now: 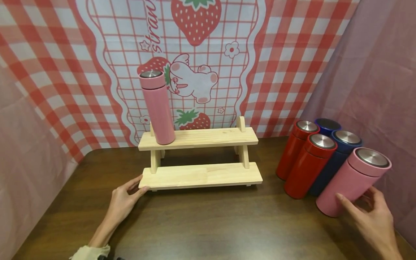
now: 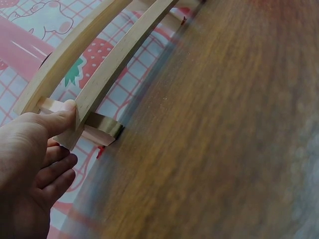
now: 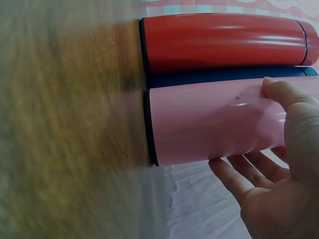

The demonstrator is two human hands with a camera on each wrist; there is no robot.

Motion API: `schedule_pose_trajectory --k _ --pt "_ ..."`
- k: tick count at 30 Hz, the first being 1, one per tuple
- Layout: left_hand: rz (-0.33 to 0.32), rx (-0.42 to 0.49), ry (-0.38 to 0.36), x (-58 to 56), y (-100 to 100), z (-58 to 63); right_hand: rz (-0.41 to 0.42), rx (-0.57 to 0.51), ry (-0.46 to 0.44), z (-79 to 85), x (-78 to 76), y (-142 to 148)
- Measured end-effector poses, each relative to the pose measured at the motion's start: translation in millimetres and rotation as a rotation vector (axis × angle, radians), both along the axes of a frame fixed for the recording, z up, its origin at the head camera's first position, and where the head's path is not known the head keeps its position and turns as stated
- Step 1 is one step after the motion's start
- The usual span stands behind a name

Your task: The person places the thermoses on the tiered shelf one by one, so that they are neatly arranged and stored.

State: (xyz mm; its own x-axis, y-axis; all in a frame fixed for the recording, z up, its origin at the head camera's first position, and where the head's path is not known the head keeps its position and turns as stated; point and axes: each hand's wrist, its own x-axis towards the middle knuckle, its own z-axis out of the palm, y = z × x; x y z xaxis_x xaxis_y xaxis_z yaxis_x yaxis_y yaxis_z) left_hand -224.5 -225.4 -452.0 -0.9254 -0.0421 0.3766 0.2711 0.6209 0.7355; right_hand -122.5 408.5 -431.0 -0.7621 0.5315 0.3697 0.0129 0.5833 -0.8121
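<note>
A two-tier wooden shelf [image 1: 201, 175] stands on the table, with one pink thermos [image 1: 158, 112] upright at the left of its upper board. My left hand [image 1: 125, 200] pinches the left end of the lower board; in the left wrist view the thumb [image 2: 62, 117] lies on its front edge, the other fingers lower down. On the right, my right hand [image 1: 373, 216] grips a second pink thermos [image 1: 349, 182], thumb on one side and fingers on the other. In the right wrist view this pink thermos [image 3: 199, 122] stands beside a red one, with a blue one partly hidden between.
Two red thermoses [image 1: 308, 169] and two blue ones, the nearer a dark blue thermos [image 1: 334, 159], stand close together beside the held one. A checked strawberry cloth [image 1: 286, 54] hangs behind the table, and pink cloth [image 1: 373, 90] hangs at the sides.
</note>
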Motion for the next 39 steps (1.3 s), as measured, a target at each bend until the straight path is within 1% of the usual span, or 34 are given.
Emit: schedule_pose_trajectory --k 6,9,16,21,25,28,30,32,36,39 --pt "0.002 -0.003 0.01 0.0 -0.1 0.1 -0.068 0.001 -0.006 3.3 2.0 -4.0" --pt "0.002 -0.001 0.012 0.0 0.1 -0.3 -0.088 -0.021 -0.003 4.6 4.5 -6.8" --pt "-0.008 0.009 0.014 -0.4 0.1 -1.4 -0.099 -0.097 0.012 9.4 11.4 -13.3" --pt "-0.012 0.01 0.014 -0.4 -0.4 -2.0 -0.146 -0.118 0.013 11.6 14.9 -20.9" --pt "-0.009 0.006 0.019 -0.3 -0.9 -2.1 -0.152 -0.12 0.043 16.2 17.2 -29.1" --pt "-0.005 0.002 0.018 -0.2 -0.6 -1.9 -0.153 -0.093 0.045 21.0 19.6 -35.3" --pt "-0.004 0.002 0.015 -0.1 -0.5 -1.8 -0.142 -0.089 0.048 24.9 21.0 -40.3" --pt "-0.004 0.002 0.011 0.0 -0.4 -1.6 -0.112 -0.08 0.072 29.3 21.7 -45.4" --pt "-0.005 0.003 0.009 0.2 -0.3 -1.5 0.003 -0.062 0.157 37.4 22.8 -56.3" --pt "0.0 0.0 0.011 0.2 -0.5 -1.3 0.086 -0.036 0.183 41.8 23.2 -63.1"
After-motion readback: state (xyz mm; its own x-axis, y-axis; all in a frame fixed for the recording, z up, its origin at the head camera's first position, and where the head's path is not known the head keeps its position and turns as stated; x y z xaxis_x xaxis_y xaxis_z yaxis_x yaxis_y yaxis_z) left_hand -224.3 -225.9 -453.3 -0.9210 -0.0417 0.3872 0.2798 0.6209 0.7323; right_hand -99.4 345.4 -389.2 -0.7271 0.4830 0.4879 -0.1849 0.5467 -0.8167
